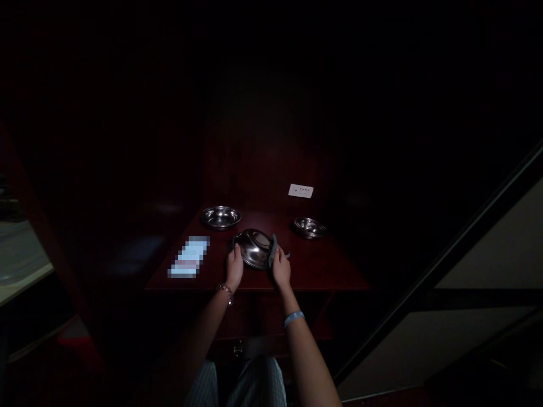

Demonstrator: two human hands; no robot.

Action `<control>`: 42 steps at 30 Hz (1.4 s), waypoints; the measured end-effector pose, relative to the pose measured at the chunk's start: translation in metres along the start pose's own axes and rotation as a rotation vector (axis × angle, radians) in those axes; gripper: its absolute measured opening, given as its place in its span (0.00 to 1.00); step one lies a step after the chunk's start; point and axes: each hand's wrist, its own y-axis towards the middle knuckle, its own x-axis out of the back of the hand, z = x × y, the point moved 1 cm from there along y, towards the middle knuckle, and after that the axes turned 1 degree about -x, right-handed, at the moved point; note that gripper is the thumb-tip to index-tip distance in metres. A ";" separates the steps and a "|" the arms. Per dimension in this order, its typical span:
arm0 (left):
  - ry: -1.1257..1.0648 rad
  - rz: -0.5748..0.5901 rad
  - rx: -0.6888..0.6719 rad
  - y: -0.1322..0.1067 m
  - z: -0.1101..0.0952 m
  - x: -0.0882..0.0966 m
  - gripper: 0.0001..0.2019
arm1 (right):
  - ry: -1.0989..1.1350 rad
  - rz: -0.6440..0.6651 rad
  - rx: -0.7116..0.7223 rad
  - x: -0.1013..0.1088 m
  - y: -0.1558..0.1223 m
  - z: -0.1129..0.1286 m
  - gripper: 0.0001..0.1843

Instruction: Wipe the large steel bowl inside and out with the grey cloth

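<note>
A shiny metal bowl (253, 244) is held bottom-up and tilted above the dark red desk (322, 271). My left hand (235, 267) grips its left rim, thumb on the outer wall. On the opposite side my right hand (281, 269) presses a grey-blue cloth (273, 249) against the bowl's right edge. Behind and to the left, another metal bowl (221, 217) stands upright on the desk. Further right sits what looks like a small stack of metal bowls (309, 227).
A blurred-out, bright rectangular item (189, 258) lies left of my hands. A white socket plate (301, 191) is on the back wall. Dark panels enclose the desk on both sides, and its front edge (331, 290) runs below my wrists.
</note>
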 end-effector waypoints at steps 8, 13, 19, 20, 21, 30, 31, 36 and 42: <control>0.039 0.034 0.038 -0.002 0.004 0.000 0.32 | -0.019 0.020 -0.007 0.001 -0.001 0.001 0.32; 0.045 0.023 0.022 -0.002 0.002 0.000 0.32 | -0.019 0.011 -0.006 0.000 0.000 -0.001 0.31; 0.043 0.041 0.035 -0.003 -0.003 0.000 0.30 | 0.014 -0.013 0.003 -0.001 0.001 -0.001 0.30; 0.041 0.040 0.039 -0.003 -0.003 -0.001 0.30 | 0.018 -0.014 0.005 -0.001 0.001 -0.001 0.30; 0.040 0.038 0.044 -0.003 -0.003 -0.001 0.30 | 0.020 -0.014 0.008 0.000 0.001 -0.001 0.30; 0.017 0.027 0.054 -0.003 -0.001 -0.002 0.30 | -0.015 -0.002 0.004 0.001 0.001 -0.001 0.30; 0.014 0.029 0.054 -0.003 -0.002 -0.001 0.30 | -0.015 0.002 -0.003 0.001 0.001 -0.001 0.30; -0.008 0.033 0.047 -0.005 -0.006 -0.001 0.32 | 0.003 0.010 -0.017 0.002 -0.001 0.002 0.31; -0.024 0.030 0.034 -0.006 -0.006 -0.002 0.33 | -0.010 0.016 0.016 0.003 -0.001 0.000 0.32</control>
